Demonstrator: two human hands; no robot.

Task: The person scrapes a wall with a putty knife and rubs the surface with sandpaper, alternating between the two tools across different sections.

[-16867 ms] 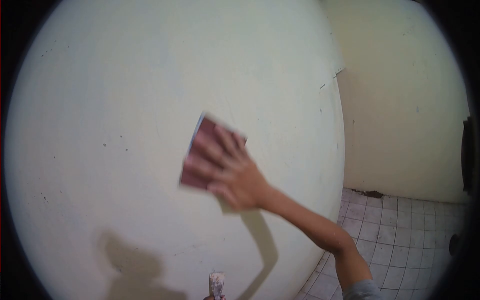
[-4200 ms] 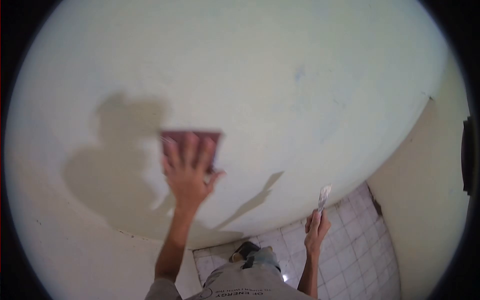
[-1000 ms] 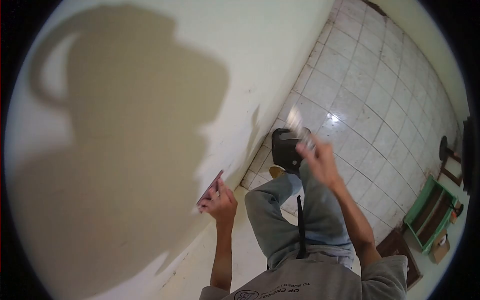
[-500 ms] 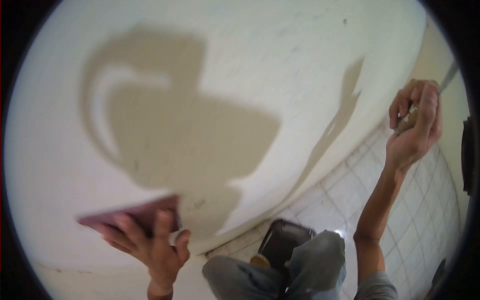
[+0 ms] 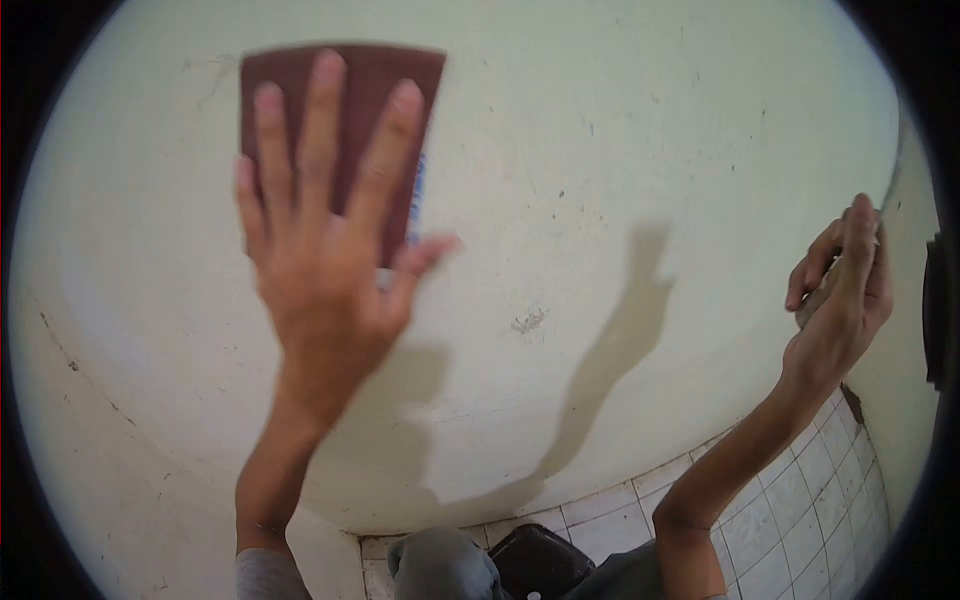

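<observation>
We've scuffed pale wall (image 5: 700,180), tiled floor (image 5: 778,530) lower right, left hand (image 5: 325,285) splayed on maroon sheet (image 5: 362,110), right hand (image 5: 845,290) gripping tool (image 5: 813,304).

No word can be read for certain: the only print in sight is a short run of blue letters (image 5: 418,195) on the pale edge of the sandpaper (image 5: 352,130) under the left hand (image 5: 330,285), beside the forefinger (image 5: 384,155) and just above the thumb (image 5: 428,254), too small and blurred to spell out.
</observation>
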